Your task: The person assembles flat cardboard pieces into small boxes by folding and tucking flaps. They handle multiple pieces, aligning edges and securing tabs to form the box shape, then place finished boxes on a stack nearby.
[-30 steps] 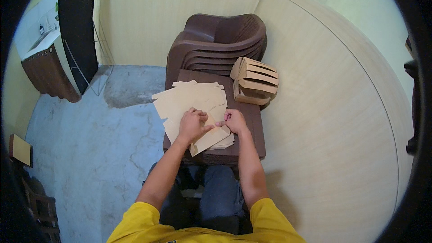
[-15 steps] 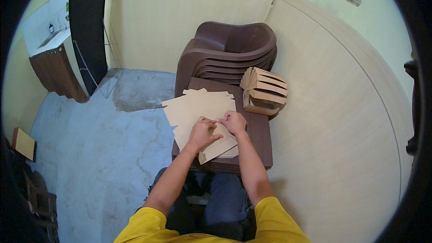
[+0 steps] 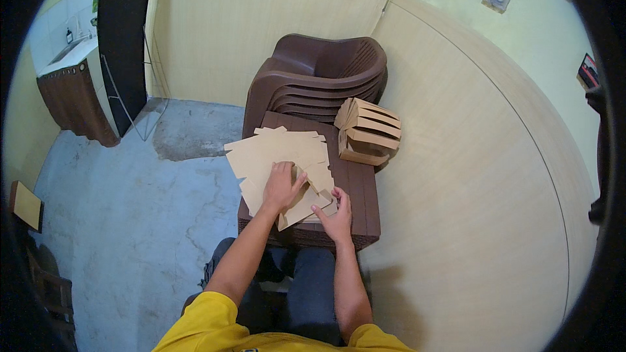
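Observation:
A brown cardboard box blank (image 3: 301,206), partly folded with some flaps raised, lies on top of a pile of flat cardboard blanks (image 3: 251,154). My left hand (image 3: 280,187) is on its far left part, fingers bent and thumb toward a raised flap, gripping the card there. At the near right corner, my right hand (image 3: 336,216) has the thumb on the inner side and the fingers around the outer side of a flap. The pile rests on the seat of the stacked brown plastic chairs (image 3: 319,81).
Folded cardboard boxes (image 3: 370,133), nested together, stand on the right of the seat. A wood-panelled wall (image 3: 469,156) runs along the right. Blue-grey floor (image 3: 143,221) spreads to the left, with a sink counter (image 3: 75,52) and a dark door (image 3: 124,39) beyond.
My right hand has moved from the far edge of the blank down to its near right corner. My left hand has shifted slightly away from me. The view has swung a little to the right.

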Tool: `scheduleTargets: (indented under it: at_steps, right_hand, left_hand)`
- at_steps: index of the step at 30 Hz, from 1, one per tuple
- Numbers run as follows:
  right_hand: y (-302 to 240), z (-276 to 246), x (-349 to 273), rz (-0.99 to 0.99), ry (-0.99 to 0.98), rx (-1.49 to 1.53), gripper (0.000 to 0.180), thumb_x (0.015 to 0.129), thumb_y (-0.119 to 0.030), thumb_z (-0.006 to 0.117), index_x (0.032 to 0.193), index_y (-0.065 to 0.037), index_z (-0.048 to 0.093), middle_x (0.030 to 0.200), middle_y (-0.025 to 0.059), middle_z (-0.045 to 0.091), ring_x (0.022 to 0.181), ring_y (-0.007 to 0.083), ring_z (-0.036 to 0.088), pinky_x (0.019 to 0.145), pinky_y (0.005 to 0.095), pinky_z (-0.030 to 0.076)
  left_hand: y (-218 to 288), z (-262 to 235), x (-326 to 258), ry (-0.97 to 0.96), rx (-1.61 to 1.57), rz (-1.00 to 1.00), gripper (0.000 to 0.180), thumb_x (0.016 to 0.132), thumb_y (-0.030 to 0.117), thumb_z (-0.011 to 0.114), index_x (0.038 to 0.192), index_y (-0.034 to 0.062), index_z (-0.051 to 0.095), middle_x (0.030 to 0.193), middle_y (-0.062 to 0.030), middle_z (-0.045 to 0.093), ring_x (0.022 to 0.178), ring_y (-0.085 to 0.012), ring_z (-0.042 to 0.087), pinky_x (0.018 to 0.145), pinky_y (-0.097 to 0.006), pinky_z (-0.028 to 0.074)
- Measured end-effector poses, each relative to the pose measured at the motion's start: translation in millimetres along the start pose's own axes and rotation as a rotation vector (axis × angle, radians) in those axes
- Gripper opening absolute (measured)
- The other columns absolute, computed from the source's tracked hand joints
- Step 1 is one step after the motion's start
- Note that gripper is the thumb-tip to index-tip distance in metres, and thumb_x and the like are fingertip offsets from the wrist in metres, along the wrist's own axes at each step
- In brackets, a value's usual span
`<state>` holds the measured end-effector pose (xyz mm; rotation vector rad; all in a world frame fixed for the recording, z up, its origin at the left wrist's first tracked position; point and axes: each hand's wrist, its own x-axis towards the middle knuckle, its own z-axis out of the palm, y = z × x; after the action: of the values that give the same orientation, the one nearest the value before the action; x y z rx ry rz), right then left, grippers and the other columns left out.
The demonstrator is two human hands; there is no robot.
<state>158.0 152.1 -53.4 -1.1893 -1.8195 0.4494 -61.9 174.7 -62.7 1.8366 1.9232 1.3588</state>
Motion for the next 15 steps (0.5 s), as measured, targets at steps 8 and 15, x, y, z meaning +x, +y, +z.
scheduleTargets:
  at_steps: [8,15]
  right_hand:
    - [-11,4,24,0.198,-0.212,-0.306,0.065,0.09,-0.044,0.083,0.143,-0.012,0.064,0.116,0.0101,0.072,0.118,0.0357,0.061,0.106,0.0509,0.045]
    - [-16,14,42,0.104,-0.27,-0.387,0.042,0.095,-0.031,0.078,0.135,-0.017,0.071,0.115,0.0135,0.078,0.101,0.043,0.072,0.087,0.0564,0.055]
  left_hand:
    - [-6,-43,-1,-0.31,-0.421,-0.075,0.038,0.099,0.038,0.071,0.104,0.0013,0.074,0.113,-0.0171,0.075,0.123,-0.0395,0.065,0.123,-0.058,0.037]
    - [20,-98,-106,-0.175,0.043,0.318,0.048,0.087,0.053,0.083,0.099,0.0068,0.076,0.122,-0.0105,0.074,0.131,-0.0333,0.064,0.125,-0.06,0.038]
